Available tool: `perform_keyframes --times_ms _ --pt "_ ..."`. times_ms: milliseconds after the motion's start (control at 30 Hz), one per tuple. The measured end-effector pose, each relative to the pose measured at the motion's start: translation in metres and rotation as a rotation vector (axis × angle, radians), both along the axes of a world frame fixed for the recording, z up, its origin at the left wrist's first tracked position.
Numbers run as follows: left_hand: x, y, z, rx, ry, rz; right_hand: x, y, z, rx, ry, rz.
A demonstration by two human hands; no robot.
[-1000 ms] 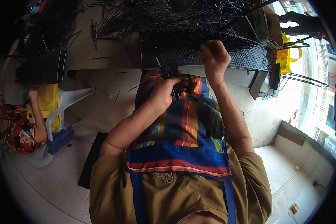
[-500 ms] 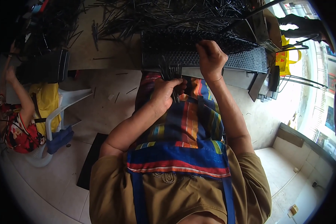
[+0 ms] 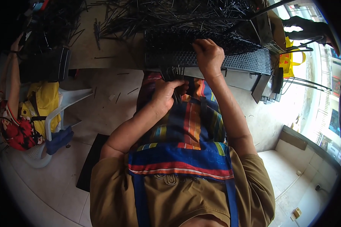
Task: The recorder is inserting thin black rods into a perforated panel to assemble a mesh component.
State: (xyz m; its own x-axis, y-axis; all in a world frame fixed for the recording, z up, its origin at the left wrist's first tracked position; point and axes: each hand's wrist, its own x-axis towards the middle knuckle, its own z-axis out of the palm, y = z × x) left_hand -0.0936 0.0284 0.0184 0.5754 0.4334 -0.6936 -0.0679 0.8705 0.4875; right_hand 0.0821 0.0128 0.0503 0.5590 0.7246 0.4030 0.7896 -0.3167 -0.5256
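My left hand (image 3: pixel 166 94) is closed around a bundle of thin black rods (image 3: pixel 175 72), held low over my striped apron (image 3: pixel 191 121). The rods' upper ends stick up past the fingers, just off the front edge of a honeycomb-holed black tray (image 3: pixel 246 62). Above that tray my right hand (image 3: pixel 209 56) is closed in a pinch. Whatever its fingertips hold, if anything, blends into the dark behind. A dense mass of short black rods (image 3: pixel 166 39) stands in the tray's holes, while its right and near holes show bare.
Loose black rods (image 3: pixel 140 17) lie heaped across the table (image 3: pixel 85 56). At the right stand a cardboard box (image 3: pixel 276 32) and a yellow bag (image 3: pixel 290 60). On the left another person's arm (image 3: pixel 13 79) reaches up beside a white plastic chair (image 3: pixel 53 117). Scattered rods lie on the floor.
My right hand has shifted a little left and up along the tray. My left hand has barely moved with its rods. The other person's arm has swung further up.
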Motion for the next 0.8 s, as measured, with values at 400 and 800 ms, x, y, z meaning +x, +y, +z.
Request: perform_keyframes --times_ms 400,800 --pt "-0.005 0.002 0.0 -0.026 -0.05 0.042 -0.004 -0.016 -0.003 -0.044 -0.004 0.072" --pt "-0.028 0.014 -0.004 0.0 -0.11 0.167 -0.052 -0.016 -0.014 -0.06 1.12 0.092"
